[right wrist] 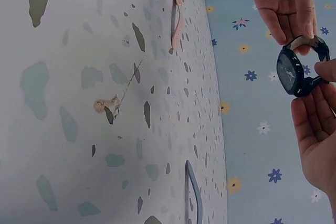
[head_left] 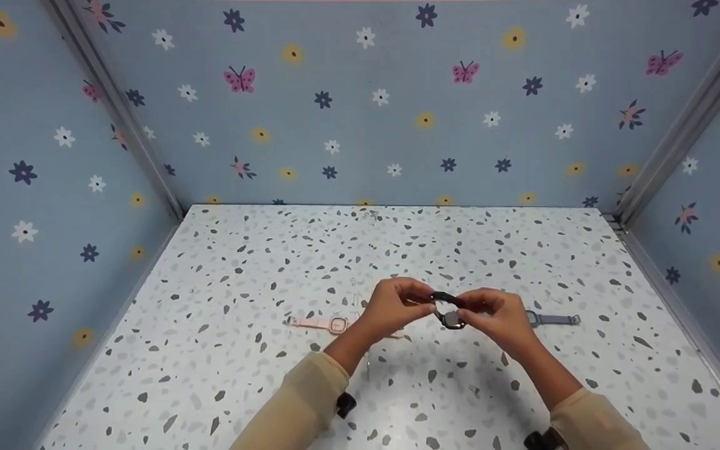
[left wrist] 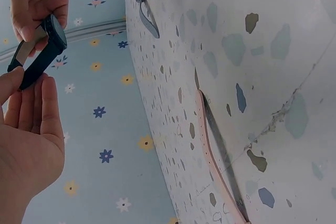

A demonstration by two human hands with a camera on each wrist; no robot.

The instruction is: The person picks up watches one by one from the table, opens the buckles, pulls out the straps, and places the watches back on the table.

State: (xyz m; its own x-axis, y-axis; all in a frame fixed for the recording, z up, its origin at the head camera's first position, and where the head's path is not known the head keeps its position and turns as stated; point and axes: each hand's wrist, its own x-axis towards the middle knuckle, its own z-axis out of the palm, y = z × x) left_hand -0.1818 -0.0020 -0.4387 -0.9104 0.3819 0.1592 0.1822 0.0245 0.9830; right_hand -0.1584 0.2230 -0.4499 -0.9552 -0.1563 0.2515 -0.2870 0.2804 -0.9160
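A black wristwatch (head_left: 452, 320) is held up above the table between both hands, its strap bent round into a loop. On one side of the loop, my left hand (head_left: 394, 307) pinches the strap between thumb and fingers. My right hand (head_left: 502, 317) grips the opposite side, close to the case. The round dial (right wrist: 286, 72) faces outward in the right wrist view. Behind my left hand lies a pink watch (head_left: 337, 324), partly covered by that hand. Beside my right hand lies a grey-blue watch (head_left: 554, 319), its other end hidden by the hand.
The white speckled table (head_left: 272, 262) is bounded by a blue flowered back wall (head_left: 391, 144) and side panels. Grey metal posts (head_left: 119, 106) run down the corners. Scratches and a small brownish mark (right wrist: 105, 105) show on the tabletop.
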